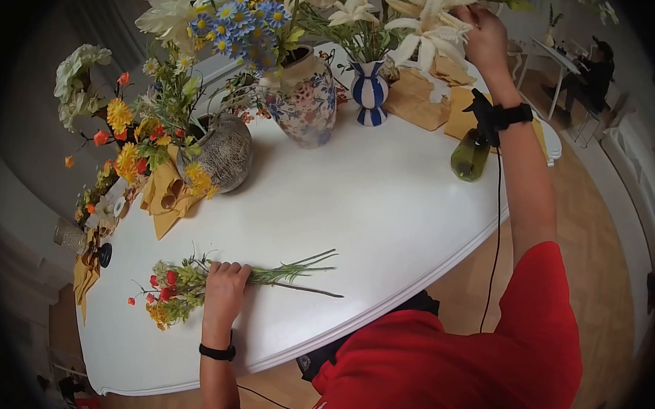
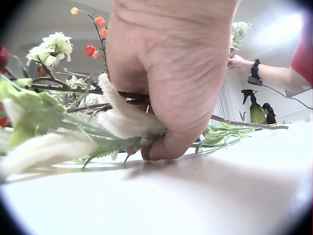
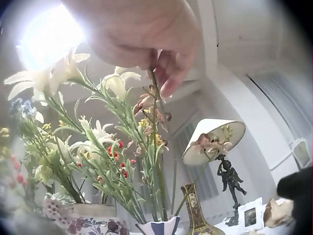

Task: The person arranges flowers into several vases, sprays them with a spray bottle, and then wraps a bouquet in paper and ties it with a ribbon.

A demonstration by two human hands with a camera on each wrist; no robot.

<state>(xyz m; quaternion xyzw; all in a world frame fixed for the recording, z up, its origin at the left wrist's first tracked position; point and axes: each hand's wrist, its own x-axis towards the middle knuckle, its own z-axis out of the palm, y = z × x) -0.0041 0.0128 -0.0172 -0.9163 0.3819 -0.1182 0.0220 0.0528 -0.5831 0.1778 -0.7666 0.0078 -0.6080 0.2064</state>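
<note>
My left hand (image 1: 225, 292) grips a bunch of artificial flowers (image 1: 166, 294) lying on the white table. Red and yellow blooms point left, and green stems (image 1: 302, 268) with one brown twig stick out to the right. In the left wrist view, the thumb and fingers wrap the stems low over the tabletop, beside fuzzy white petals (image 2: 122, 115). Raised at the back right, my right hand (image 1: 487, 46) is by white lilies (image 1: 429, 36) above the blue-and-white striped vase (image 1: 369, 95). Its fingers pinch an upright flower stem (image 3: 155, 105) in the right wrist view.
A floral-patterned vase (image 1: 303, 103) and a round grey vase (image 1: 223, 154) hold more flowers. A green spray bottle (image 1: 469, 158) stands under my right wrist, near brown paper (image 1: 416, 98). Yellow cloth (image 1: 166, 196) lies at left. A person (image 1: 592, 76) sits in the background.
</note>
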